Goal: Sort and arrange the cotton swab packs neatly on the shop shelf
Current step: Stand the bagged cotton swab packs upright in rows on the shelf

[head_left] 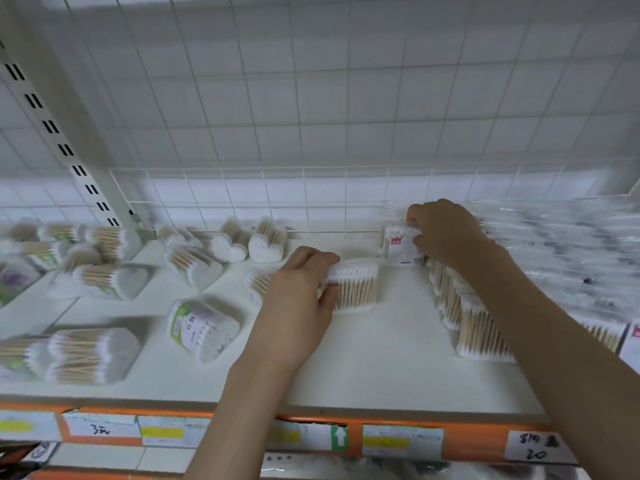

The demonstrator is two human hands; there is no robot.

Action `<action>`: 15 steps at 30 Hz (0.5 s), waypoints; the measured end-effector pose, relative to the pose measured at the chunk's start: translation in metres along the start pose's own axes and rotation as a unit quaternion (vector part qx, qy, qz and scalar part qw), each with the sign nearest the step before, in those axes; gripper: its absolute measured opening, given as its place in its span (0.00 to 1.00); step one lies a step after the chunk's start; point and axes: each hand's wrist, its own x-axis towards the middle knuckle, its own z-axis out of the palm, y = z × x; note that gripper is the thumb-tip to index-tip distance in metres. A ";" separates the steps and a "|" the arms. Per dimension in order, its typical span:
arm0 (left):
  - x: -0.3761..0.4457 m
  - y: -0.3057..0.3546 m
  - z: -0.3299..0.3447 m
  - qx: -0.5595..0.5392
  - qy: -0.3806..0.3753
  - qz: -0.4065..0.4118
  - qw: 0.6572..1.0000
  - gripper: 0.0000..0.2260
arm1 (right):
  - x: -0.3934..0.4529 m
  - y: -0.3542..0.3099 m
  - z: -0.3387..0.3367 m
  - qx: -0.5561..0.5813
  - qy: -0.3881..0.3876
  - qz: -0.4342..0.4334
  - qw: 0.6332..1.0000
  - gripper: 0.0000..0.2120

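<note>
Head view, looking forward and down onto a white shop shelf point(398, 358) backed by a white wire grid point(311, 195). Left hand point(298, 289) grips a rectangular cotton swab pack point(356, 285) at its left end — fingers curled over the white tips on top, thumb on the near face; the pack stands upright on the shelf at mid-depth. Right hand point(446, 233) reaches further back and right, fingers curled round the top of a second upright pack with a red-and-white label point(401, 245), which sits close to the grid. Both hands are clamped, each on its own pack, and well apart from each other. Under the right forearm a row of upright packs point(478, 327) runs from the front of the shelf toward the back. Left half of the shelf holds unsorted packs: two heart-shaped packs point(249, 242) standing near the grid, a green-labelled pack point(201, 327) tilted near the middle, and others lying flat at mixed angles point(93, 355). Orange price strip point(478, 441) with paper tags runs along the shelf's front edge. Right rear corner holds clear wrapped goods — too blurred to identify.
</note>
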 end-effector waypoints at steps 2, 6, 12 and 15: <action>0.004 0.003 0.006 0.002 -0.014 -0.006 1.000 0.16 | -0.001 -0.001 0.001 0.027 0.002 0.007 1.000 0.14; 0.016 0.010 0.021 0.010 -0.050 -0.006 0.999 0.14 | -0.003 0.000 0.001 0.062 0.009 0.003 0.998 0.14; 0.045 0.016 0.052 0.074 -0.104 -0.016 0.992 0.13 | -0.010 0.013 -0.013 0.071 0.070 -0.021 0.995 0.11; 0.059 0.014 0.065 0.109 -0.117 -0.005 0.987 0.14 | -0.019 0.020 -0.020 0.069 0.089 -0.021 0.993 0.11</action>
